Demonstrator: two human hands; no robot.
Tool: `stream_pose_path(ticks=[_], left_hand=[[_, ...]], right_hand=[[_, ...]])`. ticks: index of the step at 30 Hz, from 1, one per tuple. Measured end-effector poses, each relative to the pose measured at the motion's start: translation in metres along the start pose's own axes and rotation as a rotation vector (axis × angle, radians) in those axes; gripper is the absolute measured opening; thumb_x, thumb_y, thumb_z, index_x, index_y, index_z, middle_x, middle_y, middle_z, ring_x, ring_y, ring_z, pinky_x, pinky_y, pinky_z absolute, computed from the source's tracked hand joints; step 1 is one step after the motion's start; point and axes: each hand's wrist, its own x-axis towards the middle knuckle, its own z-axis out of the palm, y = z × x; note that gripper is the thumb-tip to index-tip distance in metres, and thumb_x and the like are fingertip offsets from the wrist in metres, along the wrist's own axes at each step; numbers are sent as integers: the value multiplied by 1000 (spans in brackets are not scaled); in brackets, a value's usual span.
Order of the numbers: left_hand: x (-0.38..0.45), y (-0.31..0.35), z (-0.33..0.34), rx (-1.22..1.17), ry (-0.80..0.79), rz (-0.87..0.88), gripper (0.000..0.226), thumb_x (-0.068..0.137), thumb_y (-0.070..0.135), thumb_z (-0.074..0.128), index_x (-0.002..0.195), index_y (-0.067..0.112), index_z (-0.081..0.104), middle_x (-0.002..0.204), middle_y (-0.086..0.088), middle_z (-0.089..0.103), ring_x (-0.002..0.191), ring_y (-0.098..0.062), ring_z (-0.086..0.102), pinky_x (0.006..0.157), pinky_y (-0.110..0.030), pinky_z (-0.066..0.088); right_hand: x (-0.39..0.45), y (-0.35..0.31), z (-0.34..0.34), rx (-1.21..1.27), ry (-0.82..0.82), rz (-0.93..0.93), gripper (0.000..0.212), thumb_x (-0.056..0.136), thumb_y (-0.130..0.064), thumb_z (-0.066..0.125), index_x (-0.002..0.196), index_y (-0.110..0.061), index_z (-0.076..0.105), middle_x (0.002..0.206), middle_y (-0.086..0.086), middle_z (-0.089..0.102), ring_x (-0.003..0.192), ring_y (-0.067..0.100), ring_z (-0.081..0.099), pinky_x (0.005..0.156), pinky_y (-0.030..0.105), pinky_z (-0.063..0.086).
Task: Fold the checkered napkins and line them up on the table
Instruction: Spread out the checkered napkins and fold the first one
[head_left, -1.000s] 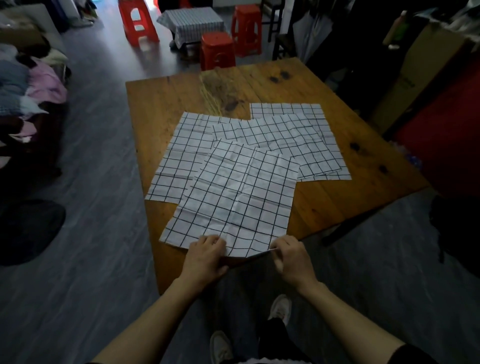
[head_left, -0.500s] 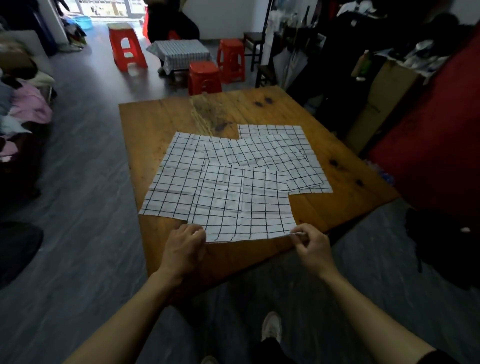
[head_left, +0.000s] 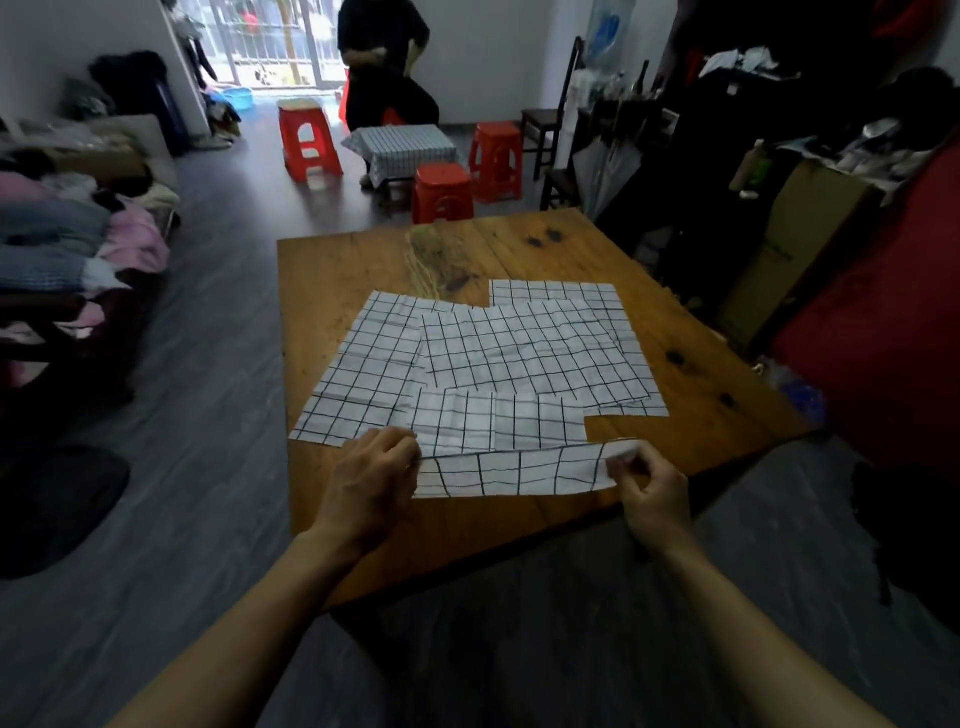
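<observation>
Several white napkins with a black check lie overlapping on the wooden table (head_left: 337, 270). The nearest napkin (head_left: 511, 447) has its near edge lifted and turned toward the far side. My left hand (head_left: 371, 475) pinches its near left corner. My right hand (head_left: 647, 486) pinches its near right corner. Behind it lie a left napkin (head_left: 363, 374), a middle napkin (head_left: 524, 345) and a far right napkin (head_left: 561, 291), all flat and unfolded.
Red plastic stools (head_left: 441, 192) and a small cloth-covered table (head_left: 402, 145) stand beyond the table, with a person (head_left: 384, 67) seated behind. Piled clothes (head_left: 67, 234) are at the left. A cardboard box (head_left: 795, 244) and dark clutter stand at the right.
Both hands have raised the near edge of the nearest napkin off the table and begun turning it toward the far side. The view has tilted upward.
</observation>
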Motion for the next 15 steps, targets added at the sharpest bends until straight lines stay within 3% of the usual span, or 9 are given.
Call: stream_pose_path(ticks=[2,5,10,15], left_hand=[[13,14,-3,20,9,-15,9,87,13,65,92,18,61,104,-1,65,89,-17,59,75,-34,48],[31,32,-2,58,21,-14,8,88,12,64,93,17,61,103,-1,66,90,-18,60,75,-36,49],[56,40,5,104,23,-71,6,88,12,64,92,17,63,95,-1,66,82,-18,57,71,-39,49],[82,29,20,111,8,-82,4,89,15,63,90,17,62,91,0,64,79,-16,55,69,-38,49]], right_hand=[[3,8,-11,50,4,5,19,88,-41,56,85,-23,58,81,0,63,76,18,63,67,48,57],[13,16,-25,90,-4,22,12,92,-32,57,84,-24,58,80,1,63,78,20,63,70,51,56],[35,33,-39,130,-63,29,7,92,-28,59,86,-26,61,84,1,65,83,19,64,75,49,57],[62,40,-34,102,-69,71,4,92,-25,60,89,-23,63,87,-2,66,85,11,64,75,38,57]])
